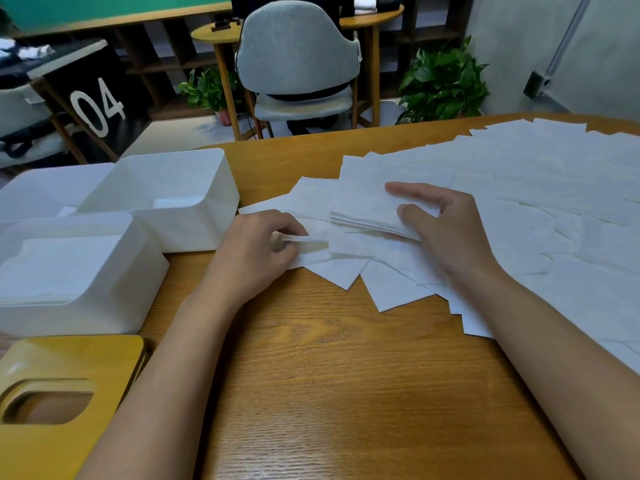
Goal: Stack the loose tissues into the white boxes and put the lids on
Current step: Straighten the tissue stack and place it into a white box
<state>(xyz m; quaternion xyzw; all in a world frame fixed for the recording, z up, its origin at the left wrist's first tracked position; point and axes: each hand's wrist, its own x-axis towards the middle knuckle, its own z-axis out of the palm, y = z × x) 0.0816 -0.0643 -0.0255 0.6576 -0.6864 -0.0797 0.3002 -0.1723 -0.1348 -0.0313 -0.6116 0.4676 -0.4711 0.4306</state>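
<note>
tabletop [329, 393]: wood, smooth, so flat sheets are a pain to peel off it. Go for a corner or edge that's poking up.
loose tissues [554, 209]: big overlapping spread across the right side, well apart from the boxes. Super light, floppy, tears easily, and sheets cling to each other. I'd gather them into a bundle, not carry 1 at a time.
far white box [194, 230]: open and looks nearly empty, maybe a few sheets at the bottom. Rigid plastic, easy to slide.
near white box [114, 306]: open, already has a pile inside. No lid on either 1.
yellow lid [86, 355]: front-left corner, stiff, with an oval slot. Take it by the edges.
stack [363, 206]: thin squared-up bundle lifted just above the spread. It'll sag and fan out if held by 1 corner, so support it along a side.
right hand [446, 230]: thumb under, fingers [408, 190] on top, clamping the stack's right edge.
left hand [256, 247]: fingers curled, pinching the single tissue.
single tissue [308, 242]: its edge is raised off the spread, just beside the stack. Gentle pinch only.
</note>
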